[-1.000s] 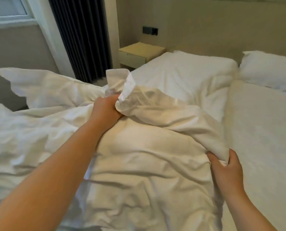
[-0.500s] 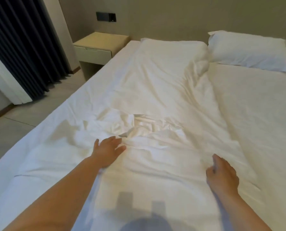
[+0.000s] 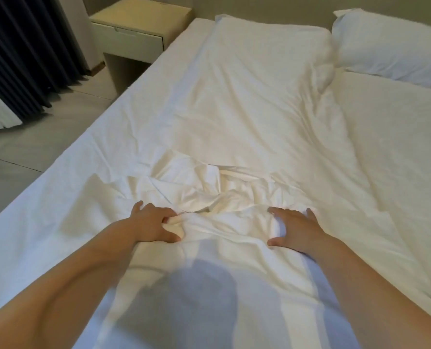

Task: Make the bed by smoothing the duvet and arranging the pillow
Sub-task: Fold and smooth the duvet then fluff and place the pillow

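A white duvet (image 3: 234,109) is spread along the left half of the bed, and its far end bulges at the headboard. A bunched, wrinkled patch (image 3: 209,187) lies in its middle, just beyond both hands. My left hand (image 3: 154,224) grips a fold of the duvet between curled fingers and thumb. About a hand's width to the right, my right hand (image 3: 295,229) rests on the duvet with fingers spread. A white pillow (image 3: 390,46) lies uncovered at the head of the bed on the right.
The bare white sheet (image 3: 398,152) covers the right half of the bed. A cream nightstand (image 3: 139,23) stands at the bed's far left corner, with dark curtains (image 3: 20,46) and tiled floor (image 3: 33,137) to the left. My shadow falls on the near duvet.
The duvet, held up in both hands a second ago, now lies flat on the bed. Both hands came down and moved inward; the left now grips a fold.
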Motion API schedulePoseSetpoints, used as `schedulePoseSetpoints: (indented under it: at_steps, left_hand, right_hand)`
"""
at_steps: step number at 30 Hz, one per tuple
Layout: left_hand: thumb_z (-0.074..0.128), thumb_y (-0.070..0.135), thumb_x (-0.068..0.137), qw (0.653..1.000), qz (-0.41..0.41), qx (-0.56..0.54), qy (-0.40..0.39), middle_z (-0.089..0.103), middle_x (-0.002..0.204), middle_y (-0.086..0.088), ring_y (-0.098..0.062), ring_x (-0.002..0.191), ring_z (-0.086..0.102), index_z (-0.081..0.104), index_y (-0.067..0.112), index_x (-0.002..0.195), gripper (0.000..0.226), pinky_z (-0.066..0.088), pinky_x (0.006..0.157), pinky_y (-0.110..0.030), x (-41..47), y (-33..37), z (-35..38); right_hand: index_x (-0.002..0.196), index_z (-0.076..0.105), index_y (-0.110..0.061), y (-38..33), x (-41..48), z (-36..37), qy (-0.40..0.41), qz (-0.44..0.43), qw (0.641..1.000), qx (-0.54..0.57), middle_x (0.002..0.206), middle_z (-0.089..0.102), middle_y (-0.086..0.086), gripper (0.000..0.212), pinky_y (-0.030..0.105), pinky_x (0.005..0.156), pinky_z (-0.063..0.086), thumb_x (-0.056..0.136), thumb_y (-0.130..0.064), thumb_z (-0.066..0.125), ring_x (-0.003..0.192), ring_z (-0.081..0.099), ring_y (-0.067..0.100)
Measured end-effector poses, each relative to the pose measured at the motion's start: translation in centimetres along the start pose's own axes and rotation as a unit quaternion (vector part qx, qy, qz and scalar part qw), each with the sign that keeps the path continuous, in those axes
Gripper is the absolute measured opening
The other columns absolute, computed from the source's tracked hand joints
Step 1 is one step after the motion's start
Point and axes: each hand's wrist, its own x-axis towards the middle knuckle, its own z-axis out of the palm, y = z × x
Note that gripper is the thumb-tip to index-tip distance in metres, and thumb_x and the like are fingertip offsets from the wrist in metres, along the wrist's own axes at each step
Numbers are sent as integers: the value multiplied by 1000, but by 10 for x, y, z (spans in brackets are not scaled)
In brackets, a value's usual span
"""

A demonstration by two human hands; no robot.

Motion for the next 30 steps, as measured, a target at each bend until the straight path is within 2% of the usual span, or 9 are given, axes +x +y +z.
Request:
schedulePoseSetpoints:
  at_steps: [4, 8, 11, 15, 18, 20, 24, 27, 30]
  left_hand:
    - [25, 78, 27, 999, 27, -8, 22, 46, 95, 9, -14, 106, 45, 61, 28, 103, 98, 20, 105, -31, 1, 1, -2]
    - [33, 76, 28, 998, 40, -41, 3, 45, 89, 11, -8, 96, 39, 42, 30, 87, 76, 7, 114, -34, -9, 8, -3]
    - [57, 72, 41, 996, 38, -76, -32, 48, 88, 12, -14, 99, 37, 42, 34, 97, 69, 24, 107, -32, -16, 11, -8]
    - [50, 69, 28, 995, 74, -41, -57, 59, 84, 15, -16, 101, 56, 54, 41, 78, 57, 38, 72, -17, -21, 23, -28]
    - [67, 65, 46, 998, 54, 17, 18, 61, 88, 4, -17, 93, 56, 64, 25, 92, 62, 37, 65, -16, -26, 30, -62]
    - [71, 66, 48, 997, 48, 28, 58, 60, 74, 4, -19, 82, 55, 63, 22, 77, 54, 36, 62, -11, -28, 33, -89]
    - [66, 54, 71, 976, 49, 99, 188, 62, 75, 1, -21, 81, 51, 65, 18, 77, 37, 32, 74, -28, -14, 46, -134]
    - [50, 54, 84, 903, 65, 246, 347, 54, 74, 4, -21, 87, 47, 63, 19, 83, 37, 19, 89, -32, 23, 54, -144]
    - [45, 34, 93, 917, 30, 167, 360, 47, 132, -7, -25, 132, 30, 47, 21, 131, 41, 2, 113, -40, 62, 57, -130]
  right_hand:
    - [132, 43, -23, -4, 0, 3, 7, -21, 998, -66, 127, 56, 3, 50, 31, 107, 21, 88, -43, 52, 122, 43, 20]
    - [102, 65, -14, 8, -17, 8, 207, -71, 976, 16, 97, 67, 5, 45, 29, 81, 27, 79, -47, 44, 98, 58, 28]
    - [78, 70, -11, 21, -32, 5, 367, -112, 922, 56, 68, 66, 5, 39, 26, 68, 28, 68, -39, 44, 65, 64, 30]
    - [78, 69, -9, 16, -43, -5, 390, -120, 910, 74, 72, 65, 5, 29, 24, 69, 34, 68, -29, 51, 62, 64, 29]
    - [84, 68, -8, 16, -48, -20, 361, -105, 918, 127, 82, 66, 7, 41, 23, 67, 30, 69, -37, 45, 66, 61, 33]
    - [90, 68, -11, 18, -47, -38, 330, -122, 925, 142, 87, 64, 6, 49, 26, 65, 32, 68, -46, 41, 74, 60, 32]
    - [91, 67, -9, 21, -25, -80, 349, -126, 913, 168, 85, 54, -1, 35, 19, 62, 29, 71, -36, 58, 83, 53, 12]
    - [99, 65, -6, 23, 16, -99, 393, -48, 911, 112, 99, 61, 13, 28, 31, 74, 31, 80, -27, 61, 96, 57, 29]
    - [111, 61, -7, 29, 65, -84, 331, 53, 941, -39, 116, 57, 20, 30, 39, 90, 31, 86, -21, 50, 110, 51, 36]
